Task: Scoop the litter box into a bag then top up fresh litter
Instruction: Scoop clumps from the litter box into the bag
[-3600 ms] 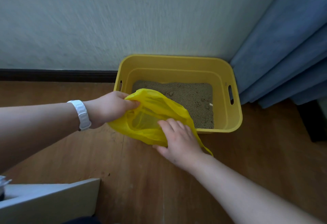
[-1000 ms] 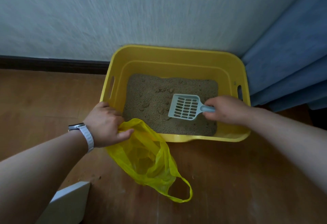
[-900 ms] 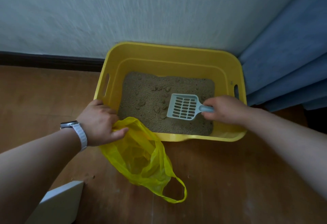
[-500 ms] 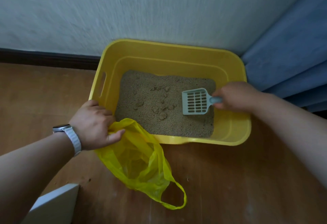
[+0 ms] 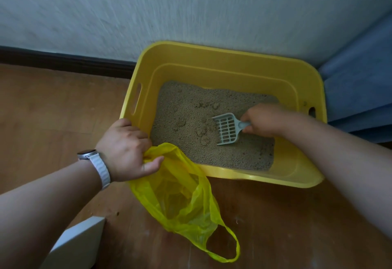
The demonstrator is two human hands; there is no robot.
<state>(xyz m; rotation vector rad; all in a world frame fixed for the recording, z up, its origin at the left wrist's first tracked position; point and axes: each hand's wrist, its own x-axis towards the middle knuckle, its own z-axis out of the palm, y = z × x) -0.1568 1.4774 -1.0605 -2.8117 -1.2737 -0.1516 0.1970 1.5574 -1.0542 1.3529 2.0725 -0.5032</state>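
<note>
Right hand [image 5: 265,120] gripping scoop [image 5: 228,128] handle, blade apparently touching litter [image 5: 191,120]. Left hand [image 5: 127,150] pinching yellow bag [image 5: 180,196] rim beside litter box [image 5: 212,56].

Both forearms are bare, without sleeves. The left wrist carries a watch [image 5: 88,154] on a white ribbed strap [image 5: 101,171].

A home corner: wooden floor [image 5: 53,107], blue curtain [image 5: 360,82], litter box [image 5: 222,56].
</note>
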